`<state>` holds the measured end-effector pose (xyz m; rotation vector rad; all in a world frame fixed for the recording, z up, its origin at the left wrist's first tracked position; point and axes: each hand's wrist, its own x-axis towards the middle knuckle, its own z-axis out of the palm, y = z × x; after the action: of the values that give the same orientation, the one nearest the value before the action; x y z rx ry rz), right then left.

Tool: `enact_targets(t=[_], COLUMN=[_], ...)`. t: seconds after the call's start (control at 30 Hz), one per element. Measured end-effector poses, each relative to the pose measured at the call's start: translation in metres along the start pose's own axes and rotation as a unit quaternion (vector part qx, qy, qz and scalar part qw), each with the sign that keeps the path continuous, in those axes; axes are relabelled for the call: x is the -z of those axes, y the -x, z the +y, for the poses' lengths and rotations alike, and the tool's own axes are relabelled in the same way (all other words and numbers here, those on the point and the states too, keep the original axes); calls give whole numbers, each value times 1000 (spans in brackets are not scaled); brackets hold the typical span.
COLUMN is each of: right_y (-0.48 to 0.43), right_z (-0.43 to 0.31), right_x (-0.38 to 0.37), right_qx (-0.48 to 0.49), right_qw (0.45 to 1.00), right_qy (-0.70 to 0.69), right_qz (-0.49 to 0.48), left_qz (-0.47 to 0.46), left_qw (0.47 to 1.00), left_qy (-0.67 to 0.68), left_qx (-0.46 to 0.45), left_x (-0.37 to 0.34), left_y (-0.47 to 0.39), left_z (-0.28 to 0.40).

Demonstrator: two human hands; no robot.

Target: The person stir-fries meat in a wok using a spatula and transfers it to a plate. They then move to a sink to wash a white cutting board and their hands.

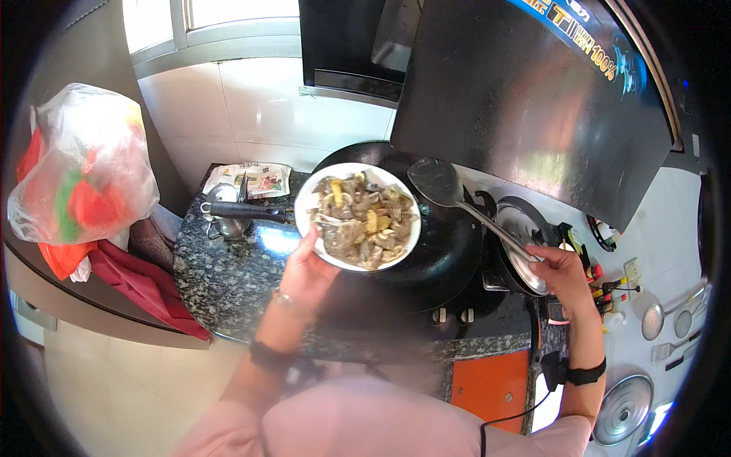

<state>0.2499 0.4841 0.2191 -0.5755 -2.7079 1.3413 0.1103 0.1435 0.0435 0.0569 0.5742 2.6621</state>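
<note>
My left hand (309,271) grips the near left rim of a white plate (304,197) that carries raw-looking, greyish-brown meat pieces (365,223) with yellow slices among them. The plate is held over the left part of a large black wok (445,257) on the stove. In my right hand (559,271) is the metal handle of a spatula (437,181), whose dark, broad blade is above the far side of the wok, right of the plate. The wok's left part is hidden by the plate.
A second pan with a metal lid (519,240) stands right of the wok. On the granite counter (228,285) are a black-handled utensil (245,211) and a printed packet (268,180). The dark range hood (514,114) hangs above. Plastic bags (91,171) hang at the left.
</note>
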Motion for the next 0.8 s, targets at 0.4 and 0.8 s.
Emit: enact_targets(t=[0.4,0.8], right_y=[-63,-98], right_z=[21,85], right_x=[-11,-144], right_qx=[36,24], right_qw=[886,976], right_qy=[447,210], right_qz=[-120,-54], left_qz=[15,68], left_qw=[993,987], left_qy=[-47,-51], left_qx=[-109,-134], left_x=[3,8], left_y=[42,74], left_z=[59,68])
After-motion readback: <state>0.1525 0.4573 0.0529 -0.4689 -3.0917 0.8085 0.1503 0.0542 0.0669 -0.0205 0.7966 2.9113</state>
